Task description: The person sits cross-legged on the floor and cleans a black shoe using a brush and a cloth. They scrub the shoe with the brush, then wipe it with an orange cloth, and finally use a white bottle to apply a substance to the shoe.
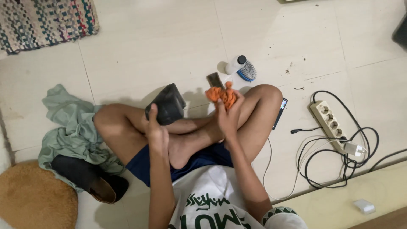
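I sit cross-legged on a pale tiled floor. My left hand (154,127) grips a black shoe (167,104) held above my left knee. Over my right knee, my right hand (229,114) holds a crumpled orange cloth (221,95). Just beyond the cloth a small dark tin (215,79) stands on the floor. Behind it lie a white bottle with a black cap (235,65) and a blue-and-white brush (247,72).
A second black shoe (91,178) lies on a green cloth (70,127) at my left, beside a round tan cushion (34,199). A phone (280,112) rests by my right knee. A power strip (330,125) with tangled cables sits right. A woven rug (46,21) is far left.
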